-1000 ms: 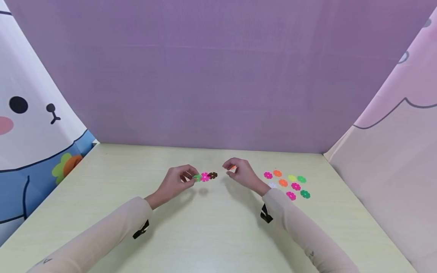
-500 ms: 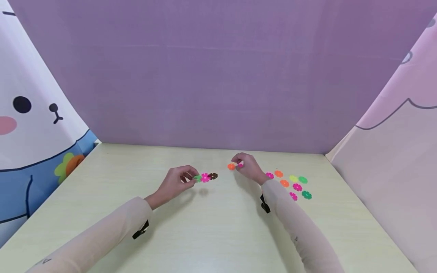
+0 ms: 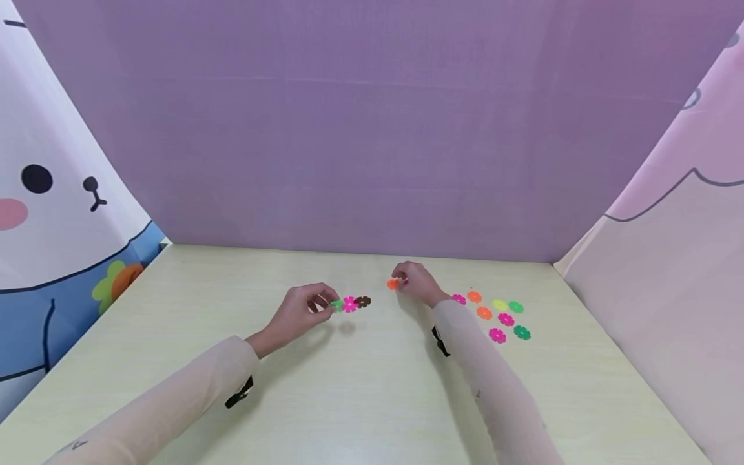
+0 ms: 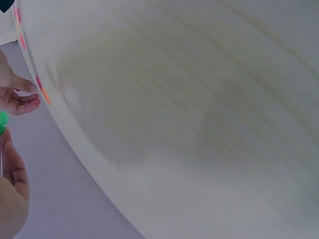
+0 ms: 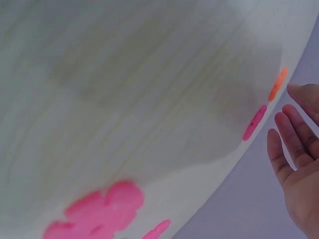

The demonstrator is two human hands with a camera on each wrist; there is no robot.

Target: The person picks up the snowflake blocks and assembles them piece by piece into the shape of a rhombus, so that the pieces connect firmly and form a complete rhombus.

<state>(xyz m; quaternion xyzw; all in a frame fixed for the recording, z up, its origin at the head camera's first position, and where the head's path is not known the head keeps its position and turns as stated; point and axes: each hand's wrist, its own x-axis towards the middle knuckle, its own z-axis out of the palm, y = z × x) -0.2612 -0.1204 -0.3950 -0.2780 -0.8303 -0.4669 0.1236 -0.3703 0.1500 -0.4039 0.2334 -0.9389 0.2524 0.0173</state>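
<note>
My left hand (image 3: 299, 316) pinches the green flower-shaped disc (image 3: 337, 305) of a short joined chain, held above the table. A pink disc (image 3: 349, 304) and a brown disc (image 3: 363, 301) follow it in that chain. Over the table's middle, my right hand (image 3: 420, 284) hovers close to an orange flower disc (image 3: 392, 284) and a pink disc (image 5: 255, 123), which lie flat side by side. Its fingers (image 5: 291, 137) are loosely bent and hold nothing in the right wrist view. The head view shows that pink disc mostly hidden by the hand.
Several loose flower discs lie at the right of the pale table (image 3: 349, 400), among them yellow (image 3: 500, 304), dark green (image 3: 522, 332) and orange (image 3: 484, 312) ones. A purple cloth (image 3: 372, 129) rises behind the table. Printed cloths hang at both sides.
My right hand has shifted slightly right and away, uncovering the orange disc near its fingers; its sleeve has swung left. My left hand keeps its chain in nearly the same place.
</note>
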